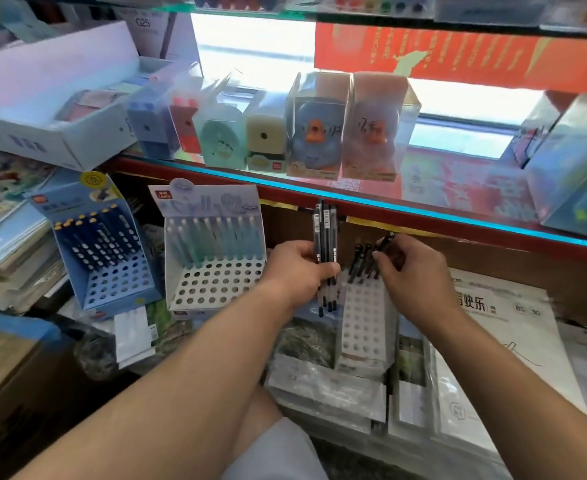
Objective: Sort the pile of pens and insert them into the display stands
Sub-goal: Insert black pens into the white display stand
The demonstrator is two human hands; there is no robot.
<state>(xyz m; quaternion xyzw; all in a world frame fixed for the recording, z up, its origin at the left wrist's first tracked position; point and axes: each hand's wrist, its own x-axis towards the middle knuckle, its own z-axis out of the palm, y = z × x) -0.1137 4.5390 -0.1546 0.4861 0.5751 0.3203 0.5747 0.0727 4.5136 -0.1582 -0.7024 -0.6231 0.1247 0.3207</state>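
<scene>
The right hand (413,271) pinches a single black pen (385,242) between thumb and fingertips. The pen's long axis tilts from 7 to 1 o'clock, lower end toward the white display stand (368,320), which lies at 7 o'clock just below that hand. A few inserted pens (359,261) stand in its back row. The left hand (299,268), at 10 o'clock of the stand, grips a pen bundle (326,230) upright. The right hand is nearer the free holes.
</scene>
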